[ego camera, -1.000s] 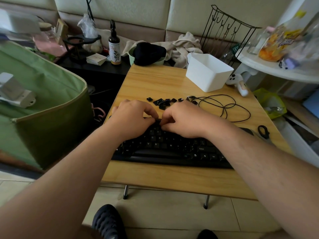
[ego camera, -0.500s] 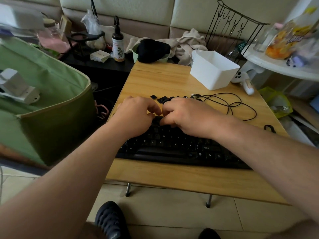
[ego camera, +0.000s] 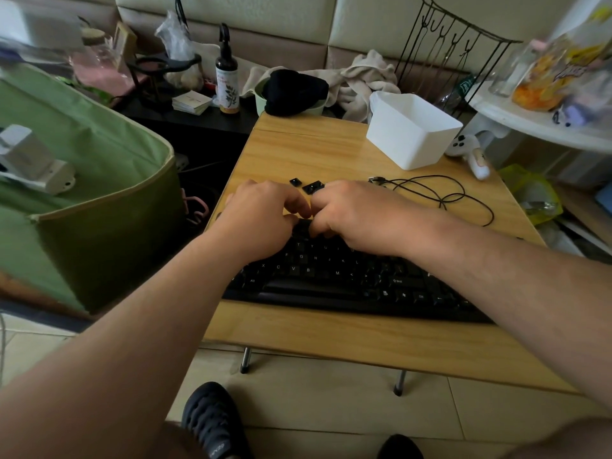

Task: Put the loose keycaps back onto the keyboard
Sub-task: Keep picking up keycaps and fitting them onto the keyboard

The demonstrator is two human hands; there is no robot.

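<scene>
**Keycap seating: hands over the top rows, spares at 12 o'clock**

While both hands work at the far edge of the keyboard (ego camera: 347, 276), I note the relation that governs the next pick: the loose keycaps (ego camera: 311, 187) lie on the table (ego camera: 298, 150) just beyond the knuckles, at 12 o'clock from the hands. The keyboard's long axis runs from 9 to 3 o'clock, tilted slightly toward 4. The left hand (ego camera: 261, 217) and right hand (ego camera: 357, 217) sit together, fingers curled down, tips nearly touching over the upper rows. I judge either hand can reach the spares; the two visible caps lie in line with the gap between them.

Hidden items: the fingertips, the socket being filled, and any cap held are covered by the knuckles, so I cannot tell whether either hand is pinching a cap. Further spares may lie behind the right hand. A cable (ego camera: 440, 193) loops at 2 o'clock.
</scene>
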